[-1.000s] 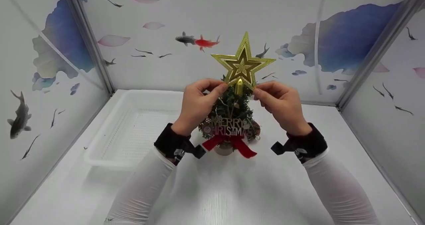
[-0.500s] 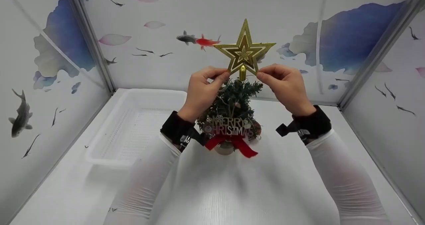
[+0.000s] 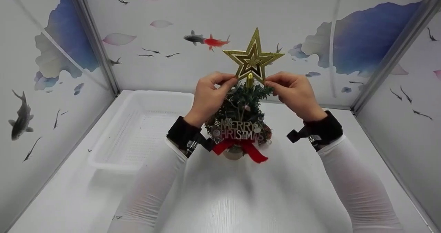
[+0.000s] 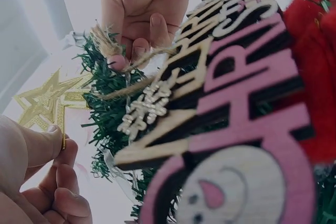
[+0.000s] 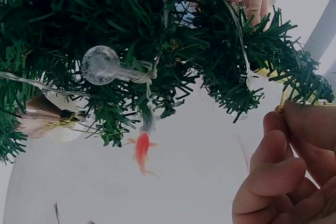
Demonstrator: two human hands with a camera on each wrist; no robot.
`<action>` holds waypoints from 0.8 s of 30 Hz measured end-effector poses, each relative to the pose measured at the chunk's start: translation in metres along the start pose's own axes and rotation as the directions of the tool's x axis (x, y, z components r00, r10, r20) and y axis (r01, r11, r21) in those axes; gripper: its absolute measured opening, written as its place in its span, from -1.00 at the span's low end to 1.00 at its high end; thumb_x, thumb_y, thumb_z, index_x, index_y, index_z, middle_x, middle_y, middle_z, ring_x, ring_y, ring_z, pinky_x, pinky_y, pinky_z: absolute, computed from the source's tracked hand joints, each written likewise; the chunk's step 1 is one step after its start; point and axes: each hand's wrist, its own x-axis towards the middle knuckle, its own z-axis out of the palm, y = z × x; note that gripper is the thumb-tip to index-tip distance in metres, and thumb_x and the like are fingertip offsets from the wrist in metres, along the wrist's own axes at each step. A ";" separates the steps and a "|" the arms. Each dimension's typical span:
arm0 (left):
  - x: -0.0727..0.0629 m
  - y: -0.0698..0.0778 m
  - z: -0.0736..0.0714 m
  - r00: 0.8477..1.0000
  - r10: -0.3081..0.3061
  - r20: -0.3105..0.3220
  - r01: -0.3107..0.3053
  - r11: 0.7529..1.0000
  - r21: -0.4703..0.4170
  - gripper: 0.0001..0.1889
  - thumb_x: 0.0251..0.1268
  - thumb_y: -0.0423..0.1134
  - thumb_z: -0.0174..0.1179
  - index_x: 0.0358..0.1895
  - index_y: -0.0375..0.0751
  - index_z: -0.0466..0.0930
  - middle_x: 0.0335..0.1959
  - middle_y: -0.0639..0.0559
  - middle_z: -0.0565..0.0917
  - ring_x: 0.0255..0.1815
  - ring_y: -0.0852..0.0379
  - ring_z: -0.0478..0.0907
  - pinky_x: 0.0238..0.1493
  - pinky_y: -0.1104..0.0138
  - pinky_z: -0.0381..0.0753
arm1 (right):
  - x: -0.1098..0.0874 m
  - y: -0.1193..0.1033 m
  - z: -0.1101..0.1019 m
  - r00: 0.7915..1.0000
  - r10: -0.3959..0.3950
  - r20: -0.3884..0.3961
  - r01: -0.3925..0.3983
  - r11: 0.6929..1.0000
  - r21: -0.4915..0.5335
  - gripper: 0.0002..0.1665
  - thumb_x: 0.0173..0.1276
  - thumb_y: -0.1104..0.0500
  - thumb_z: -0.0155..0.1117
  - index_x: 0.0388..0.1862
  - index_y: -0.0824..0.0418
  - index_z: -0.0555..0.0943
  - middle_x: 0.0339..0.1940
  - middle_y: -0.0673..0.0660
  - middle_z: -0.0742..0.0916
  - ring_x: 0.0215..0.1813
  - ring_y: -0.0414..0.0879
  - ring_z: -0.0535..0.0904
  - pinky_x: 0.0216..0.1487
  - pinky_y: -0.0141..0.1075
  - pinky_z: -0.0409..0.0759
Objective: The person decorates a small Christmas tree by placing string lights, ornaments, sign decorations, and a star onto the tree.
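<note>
A gold star tree topper (image 3: 253, 61) stands upright at the tip of a small green Christmas tree (image 3: 246, 104). My left hand (image 3: 213, 94) pinches its lower left point between thumb and fingers. The lower right point is pinched by my right hand (image 3: 293, 92). Beneath the star, its gold socket (image 3: 250, 80) meets the top branches; whether the tip is inside it cannot be told. A "MERRY CHRISTMAS" sign (image 4: 226, 82) and a red bow (image 3: 241, 148) decorate the tree's front. The right wrist view shows a clear bulb (image 5: 101, 65) on the branches.
Left of the tree, a white plastic basket (image 3: 110, 136) sits on the white table (image 3: 234, 202). Patterned panels with printed fish (image 3: 216, 42) enclose the back and sides, joined by metal posts (image 3: 91, 36).
Both hands rose with the star above the tree by half a second ago, then lowered it slightly onto the top branches. The tree and basket stayed in place.
</note>
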 end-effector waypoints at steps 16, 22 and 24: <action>-0.015 -0.009 0.001 1.000 0.010 0.025 -0.013 0.987 0.159 -0.81 0.63 -0.27 0.37 0.08 -0.28 0.87 -0.08 -0.10 0.82 -0.06 0.01 0.68 0.00 0.25 0.56 | -0.014 0.018 0.011 0.996 -0.065 -0.061 0.056 0.989 -0.140 -0.58 0.43 0.54 0.19 0.07 0.33 0.87 -0.13 0.03 0.82 -0.33 -0.21 0.61 -0.32 -0.41 0.48; -0.015 -0.010 0.003 0.999 0.027 0.026 -0.032 0.982 0.188 -0.80 0.64 -0.27 0.37 0.09 -0.30 0.87 -0.11 -0.11 0.81 -0.08 0.00 0.68 -0.02 0.22 0.57 | -0.018 0.020 0.014 0.992 -0.092 -0.084 0.079 0.986 -0.149 -0.65 0.46 0.52 0.21 0.04 0.37 0.86 -0.06 0.15 0.84 -0.28 -0.25 0.65 -0.32 -0.44 0.49; -0.015 -0.011 0.004 0.999 0.020 0.026 -0.025 0.982 0.187 -0.80 0.64 -0.27 0.37 0.09 -0.30 0.87 -0.11 -0.10 0.81 -0.08 0.01 0.68 -0.04 0.25 0.56 | -0.018 0.021 0.015 0.991 -0.100 -0.092 0.087 0.986 -0.140 -0.68 0.46 0.51 0.23 0.02 0.38 0.85 -0.12 0.10 0.84 -0.31 -0.26 0.65 -0.35 -0.44 0.47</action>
